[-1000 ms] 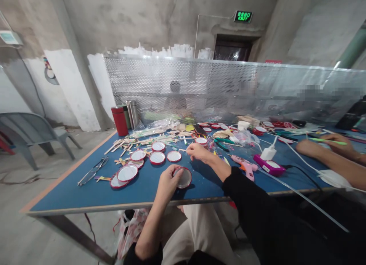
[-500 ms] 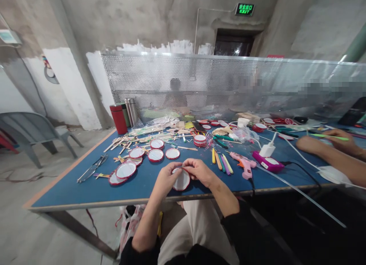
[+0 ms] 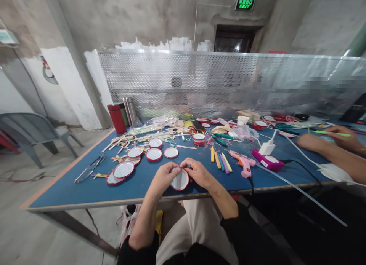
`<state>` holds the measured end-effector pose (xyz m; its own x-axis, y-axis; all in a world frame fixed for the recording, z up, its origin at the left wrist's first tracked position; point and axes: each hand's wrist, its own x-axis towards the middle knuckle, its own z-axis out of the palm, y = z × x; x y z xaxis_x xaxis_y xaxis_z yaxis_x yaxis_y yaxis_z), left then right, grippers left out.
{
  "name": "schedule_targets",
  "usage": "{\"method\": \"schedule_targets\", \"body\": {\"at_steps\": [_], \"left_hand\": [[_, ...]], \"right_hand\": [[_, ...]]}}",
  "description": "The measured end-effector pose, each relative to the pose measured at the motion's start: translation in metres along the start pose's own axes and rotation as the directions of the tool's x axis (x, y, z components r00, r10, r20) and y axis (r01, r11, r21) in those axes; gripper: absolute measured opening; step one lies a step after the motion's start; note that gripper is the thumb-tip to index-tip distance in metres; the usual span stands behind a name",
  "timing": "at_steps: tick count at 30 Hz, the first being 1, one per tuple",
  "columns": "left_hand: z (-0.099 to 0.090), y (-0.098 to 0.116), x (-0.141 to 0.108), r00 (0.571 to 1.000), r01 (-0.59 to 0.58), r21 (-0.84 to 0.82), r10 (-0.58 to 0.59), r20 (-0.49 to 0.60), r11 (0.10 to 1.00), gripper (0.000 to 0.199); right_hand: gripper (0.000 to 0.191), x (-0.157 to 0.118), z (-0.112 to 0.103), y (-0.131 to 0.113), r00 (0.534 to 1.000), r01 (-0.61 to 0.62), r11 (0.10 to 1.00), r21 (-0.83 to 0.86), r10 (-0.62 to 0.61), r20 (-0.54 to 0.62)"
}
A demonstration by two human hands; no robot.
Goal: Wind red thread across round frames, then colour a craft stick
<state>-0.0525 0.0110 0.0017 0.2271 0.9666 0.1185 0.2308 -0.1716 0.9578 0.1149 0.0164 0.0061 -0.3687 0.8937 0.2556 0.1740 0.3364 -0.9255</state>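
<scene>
In a bare workroom, a perforated metal screen [image 3: 183,78] runs along the far side of a blue worktable [image 3: 85,192], below a green exit sign [image 3: 245,3] with the word EXIT legible. Craft sticks [image 3: 148,137], a pink glue gun [image 3: 242,163] and several red-rimmed discs [image 3: 124,170] lie across the table. Near its front edge, a seated worker's left hand [image 3: 164,177] and right hand [image 3: 198,173] hold another red-rimmed disc [image 3: 180,180] over the blue surface, the fingers of both closed narrowly on its upper rim. The disc appears light and thin, with a white face that may be delicate, so the rim looks the safest place to grip. At right, a co-worker's hand [image 3: 341,138] holds a thin green stick [image 3: 330,132].
</scene>
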Motion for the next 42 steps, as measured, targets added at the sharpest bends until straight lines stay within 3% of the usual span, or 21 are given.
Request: {"method": "schedule_targets", "body": {"at_steps": [5,15,22,27,31,36,42], "left_hand": [[-0.002,0.003,-0.002,0.999,0.014,-0.036,-0.013,0.039,0.999,0.034],[-0.001,0.007,-0.007,0.997,0.002,-0.031,0.001,0.08,1.0,0.03],[-0.001,0.009,-0.006,0.995,-0.004,-0.002,0.005,0.102,1.0,0.03],[0.001,0.009,-0.004,0.998,0.004,0.077,-0.009,0.055,0.997,0.031],[0.003,0.006,-0.002,1.0,-0.006,0.137,0.01,-0.023,0.991,0.028],[0.004,0.006,-0.003,0.997,0.007,0.144,0.003,-0.072,0.99,0.026],[0.005,0.01,-0.005,0.995,0.021,0.182,-0.003,-0.1,0.983,0.023]], "right_hand": [[0.012,-0.002,0.001,0.0,1.0,-0.021,0.999,0.041,0.02,0.017],[0.02,-0.002,-0.003,-0.001,0.988,-0.118,0.947,0.298,0.141,-0.057],[0.019,-0.001,0.0,-0.002,0.982,-0.121,0.949,0.29,0.157,-0.104],[0.021,-0.002,-0.001,-0.005,0.987,-0.088,0.986,0.145,0.106,-0.12],[0.016,-0.012,0.003,-0.015,0.981,-0.005,0.996,-0.085,-0.011,-0.191],[0.016,-0.032,0.017,-0.022,0.951,0.019,0.913,-0.408,-0.142,-0.275],[0.021,-0.047,0.029,-0.016,0.923,-0.018,0.816,-0.578,-0.209,-0.323]]}}
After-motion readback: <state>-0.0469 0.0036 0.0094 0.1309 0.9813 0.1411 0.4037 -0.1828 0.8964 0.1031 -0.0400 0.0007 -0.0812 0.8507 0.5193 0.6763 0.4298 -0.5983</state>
